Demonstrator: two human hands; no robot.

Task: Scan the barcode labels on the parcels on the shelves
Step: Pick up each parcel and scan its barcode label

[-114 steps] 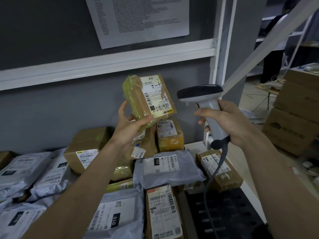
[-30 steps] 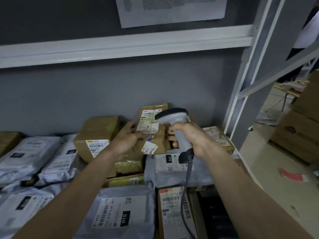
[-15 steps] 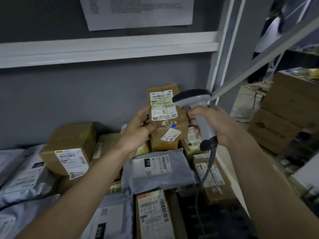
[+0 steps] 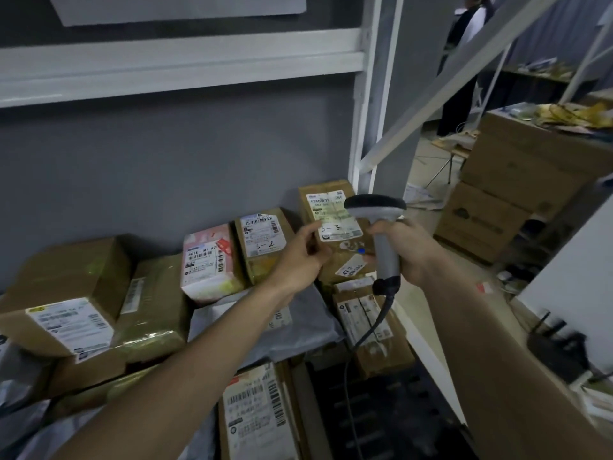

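Currently: right hand point(image 4: 403, 252) wrapped around grey handle of barcode scanner point(image 4: 381, 234), dark head level, pointing left; coiled cable point(image 4: 368, 330) hanging from handle base toward near edge. Left hand point(image 4: 300, 258) reaching far-right, fingers point(image 4: 310, 229) loosely curled, thumb tip at left edge of white label point(image 4: 335, 219) on upright brown parcel point(image 4: 335, 257); actual grasp not discernible, contact or just short of it. Parcel standing at far right of shelf point(image 4: 428, 356), beside white upright post point(image 4: 365, 94), handwritten mark on label, small tag point(image 4: 351, 267) low on front. Left of it: second brown parcel point(image 4: 263, 242) marked "3-2", then pink-and-white parcel point(image 4: 207, 260), then larger taped boxes point(image 4: 66, 303). Grey poly bag point(image 4: 298, 330) lying under left forearm; flat labelled parcel point(image 4: 257, 413) nearest. Stacked cartons point(image 4: 517, 180) on floor at far right.
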